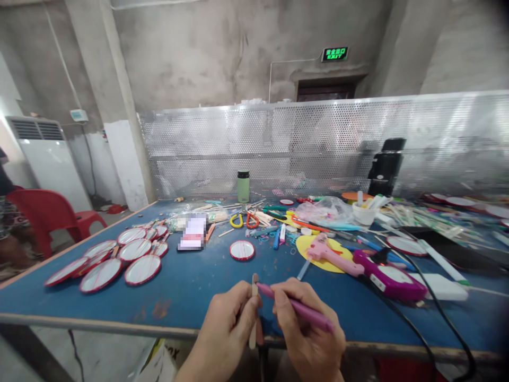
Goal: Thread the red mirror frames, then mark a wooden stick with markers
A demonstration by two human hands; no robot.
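Single head-worn view, looks forward and slightly down across blue table. Near edge of table runs along bottom of frame; hands close at bottom centre. Far edge meets perforated metal screen across middle. Concrete wall and exit sign fill top. Wide lens, edges bent. No second view.

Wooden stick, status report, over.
Left hand grips wooden stick upright. Right hand holds pink pen, tip on the stick. Nothing blocking.
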